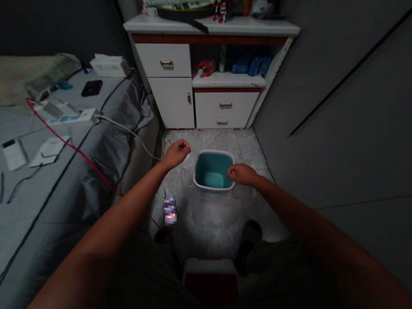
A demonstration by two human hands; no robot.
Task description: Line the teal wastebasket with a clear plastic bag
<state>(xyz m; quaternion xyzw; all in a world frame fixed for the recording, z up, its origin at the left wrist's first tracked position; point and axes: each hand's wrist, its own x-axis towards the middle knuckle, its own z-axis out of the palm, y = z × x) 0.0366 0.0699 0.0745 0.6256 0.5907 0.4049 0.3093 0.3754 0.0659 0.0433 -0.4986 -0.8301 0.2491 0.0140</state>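
Observation:
A teal basin [213, 189] with a pale rim stands on the grey tiled floor, and no object shows inside it. Left of the basin, my left hand [177, 153] is raised with its fingers curled together; whether it holds something small is not visible. My right hand [242, 174] is closed at the basin's right edge, its knuckles overlapping the rim in view. What its fingers hold, if anything, is hidden. Contact between this hand and the rim cannot be told.
A bed [93, 164] with a power strip [82, 117], a red cable and small boxes lies left. A white cabinet [167, 105] stands ahead, a grey wardrobe wall right. A blurred lit phone [170, 211] is on the floor; a stool [210, 266] is below me.

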